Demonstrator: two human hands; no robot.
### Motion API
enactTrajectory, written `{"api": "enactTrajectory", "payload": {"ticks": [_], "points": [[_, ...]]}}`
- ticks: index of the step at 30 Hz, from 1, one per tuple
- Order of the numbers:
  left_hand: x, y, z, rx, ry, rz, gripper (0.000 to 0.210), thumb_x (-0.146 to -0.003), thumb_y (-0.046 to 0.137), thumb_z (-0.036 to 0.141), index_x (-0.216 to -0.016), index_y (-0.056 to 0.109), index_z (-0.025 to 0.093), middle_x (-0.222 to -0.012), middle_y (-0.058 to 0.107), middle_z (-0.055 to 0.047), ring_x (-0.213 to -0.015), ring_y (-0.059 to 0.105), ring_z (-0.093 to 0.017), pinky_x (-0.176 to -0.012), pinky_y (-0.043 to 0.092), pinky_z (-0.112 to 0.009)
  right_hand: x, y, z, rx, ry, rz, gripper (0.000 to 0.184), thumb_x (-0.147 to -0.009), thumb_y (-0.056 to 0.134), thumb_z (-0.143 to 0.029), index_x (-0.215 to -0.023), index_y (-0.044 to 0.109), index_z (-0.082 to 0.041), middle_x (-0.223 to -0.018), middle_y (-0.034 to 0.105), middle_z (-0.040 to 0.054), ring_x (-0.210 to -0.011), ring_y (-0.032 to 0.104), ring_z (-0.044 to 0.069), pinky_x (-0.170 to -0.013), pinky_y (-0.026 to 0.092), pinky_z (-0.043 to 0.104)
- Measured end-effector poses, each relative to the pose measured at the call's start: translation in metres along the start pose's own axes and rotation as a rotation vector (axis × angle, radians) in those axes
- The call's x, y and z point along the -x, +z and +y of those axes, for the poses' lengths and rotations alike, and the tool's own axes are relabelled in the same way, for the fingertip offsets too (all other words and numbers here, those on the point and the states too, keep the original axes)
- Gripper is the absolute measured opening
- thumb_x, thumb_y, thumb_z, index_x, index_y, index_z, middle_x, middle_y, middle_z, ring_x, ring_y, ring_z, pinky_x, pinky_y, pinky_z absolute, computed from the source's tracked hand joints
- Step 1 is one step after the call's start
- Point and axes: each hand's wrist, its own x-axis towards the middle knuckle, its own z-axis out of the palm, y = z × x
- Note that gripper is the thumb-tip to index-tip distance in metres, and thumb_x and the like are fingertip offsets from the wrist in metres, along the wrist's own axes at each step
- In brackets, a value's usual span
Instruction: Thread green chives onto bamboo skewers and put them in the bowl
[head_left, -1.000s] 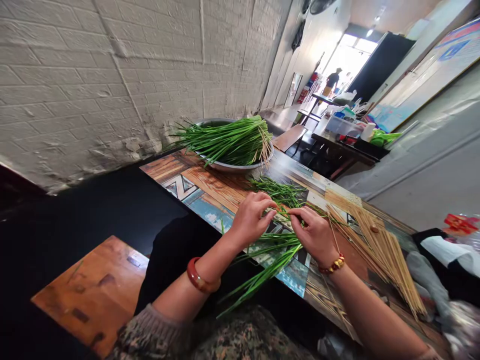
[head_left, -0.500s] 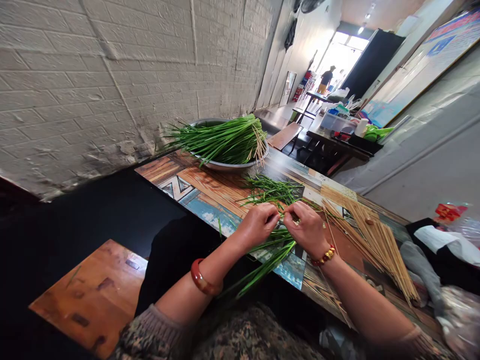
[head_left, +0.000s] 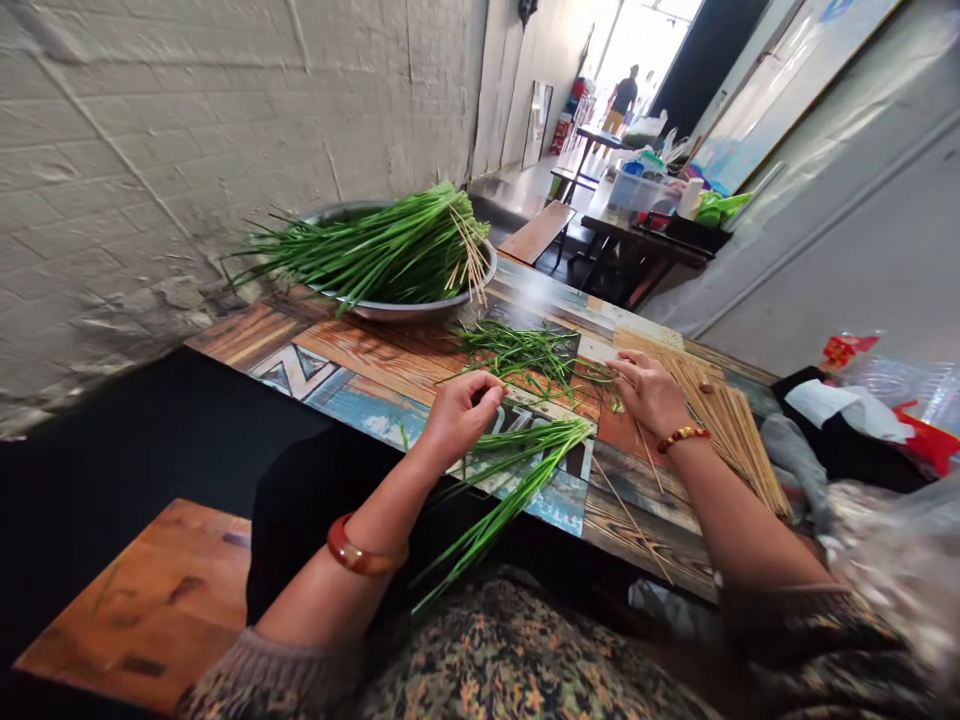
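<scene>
My left hand [head_left: 466,412] is held above the near part of the table, thumb and fingers pinched together; anything in the pinch is too small to make out. To the right, my right hand [head_left: 651,392] has its fingers stretched out and apart, by the end of a loose heap of thin green trimmings [head_left: 525,350]. A bunch of long green garlic chives [head_left: 525,465] lies between my arms, its leaves hanging over the front edge. Just beyond my right hand is a spread of thin bamboo skewers [head_left: 724,425]. Single skewers lie nearer to me.
A metal basin [head_left: 420,308] piled with skewered chives [head_left: 390,245] stands at the table's far left, near the white brick wall. Plastic bags [head_left: 892,560] and a dark bag with white paper [head_left: 847,410] are at right. A wooden stool [head_left: 142,610] is lower left. People stand far back.
My hands were together over the chives; now they are apart, the right one moved rightward to the trimmings and skewers. The camera view has shifted, and more of the chive bunch shows.
</scene>
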Motion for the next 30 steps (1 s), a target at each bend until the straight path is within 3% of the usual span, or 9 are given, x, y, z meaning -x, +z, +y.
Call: {"api": "enactTrajectory", "payload": {"ticks": [5, 7, 10, 13, 17, 24, 27, 30], "points": [[-0.003, 0.004, -0.004, 0.05, -0.003, -0.005, 0.015, -0.077, 0.057, 0.027, -0.075, 0.064, 0.014, -0.069, 0.059, -0.001, -0.065, 0.052, -0.012, -0.06, 0.039, -0.021, 0.026, 0.003, 0.006, 0.12, 0.119, 0.009, 0.012, -0.083, 0.056, -0.024, -0.078, 0.066, -0.019, -0.091, 0.065, 0.0101, -0.087, 0.059, 0.025, -0.078, 0.047, 0.039], [-0.005, 0.005, -0.008, 0.058, -0.005, -0.003, 0.014, -0.076, 0.059, 0.027, -0.075, 0.064, 0.014, -0.069, 0.059, -0.001, -0.065, 0.052, -0.012, -0.059, 0.039, -0.021, 0.033, 0.003, 0.007, 0.138, 0.151, 0.01, 0.013, -0.082, 0.059, -0.027, -0.089, 0.065, -0.018, -0.096, 0.063, 0.011, -0.086, 0.059, 0.025, -0.075, 0.048, 0.039], [-0.007, 0.005, -0.012, 0.068, -0.021, -0.004, 0.013, -0.075, 0.06, 0.027, -0.076, 0.064, 0.014, -0.068, 0.058, -0.001, -0.061, 0.051, -0.011, -0.056, 0.038, -0.02, 0.041, 0.0, 0.003, 0.066, 0.125, 0.027, 0.034, -0.082, 0.061, -0.031, -0.113, 0.06, -0.017, -0.109, 0.06, 0.0128, -0.096, 0.058, 0.026, -0.079, 0.048, 0.04], [-0.008, 0.006, -0.013, 0.079, -0.045, -0.016, 0.013, -0.074, 0.062, 0.027, -0.075, 0.064, 0.015, -0.065, 0.058, 0.0, -0.058, 0.051, -0.01, -0.054, 0.038, -0.02, 0.053, -0.005, -0.011, -0.109, 0.11, -0.027, 0.021, -0.088, 0.054, -0.031, -0.101, 0.065, -0.02, -0.096, 0.064, 0.0085, -0.089, 0.061, 0.022, -0.077, 0.049, 0.036], [-0.01, 0.01, -0.011, 0.121, -0.083, -0.065, 0.013, -0.073, 0.063, 0.028, -0.073, 0.062, 0.015, -0.061, 0.057, 0.001, -0.054, 0.052, -0.01, -0.051, 0.038, -0.02, 0.074, -0.004, -0.04, -0.327, 0.149, -0.263, 0.017, -0.085, 0.058, -0.036, -0.081, 0.065, -0.021, -0.076, 0.063, 0.0019, -0.066, 0.059, 0.016, -0.062, 0.048, 0.029], [-0.014, 0.02, -0.006, 0.225, -0.155, -0.111, 0.014, -0.071, 0.065, 0.026, -0.073, 0.06, 0.013, -0.06, 0.054, 0.002, -0.05, 0.047, -0.007, -0.048, 0.035, -0.019, 0.077, 0.011, -0.067, -0.485, 0.279, -0.191, 0.011, -0.081, 0.055, -0.025, -0.073, 0.06, -0.019, -0.067, 0.059, 0.0013, -0.06, 0.056, 0.015, -0.06, 0.045, 0.028], [-0.016, 0.023, -0.007, 0.246, -0.192, -0.101, 0.016, -0.071, 0.065, 0.028, -0.072, 0.059, 0.013, -0.06, 0.053, 0.003, -0.049, 0.046, -0.006, -0.046, 0.033, -0.018, 0.074, 0.014, -0.071, -0.814, 0.471, -0.226, 0.015, -0.081, 0.057, -0.033, -0.08, 0.058, -0.019, -0.063, 0.056, -0.0014, -0.05, 0.052, 0.012, -0.049, 0.041, 0.024], [-0.018, 0.028, -0.008, 0.3, -0.229, -0.118, 0.018, -0.071, 0.065, 0.029, -0.072, 0.059, 0.013, -0.059, 0.052, 0.003, -0.048, 0.045, -0.005, -0.046, 0.032, -0.018, 0.072, 0.014, -0.073, -1.146, 0.623, -0.266, 0.025, -0.081, 0.058, -0.041, -0.089, 0.055, -0.018, -0.056, 0.046, -0.0069, -0.04, 0.04, 0.007, -0.039, 0.031, 0.02]]}}
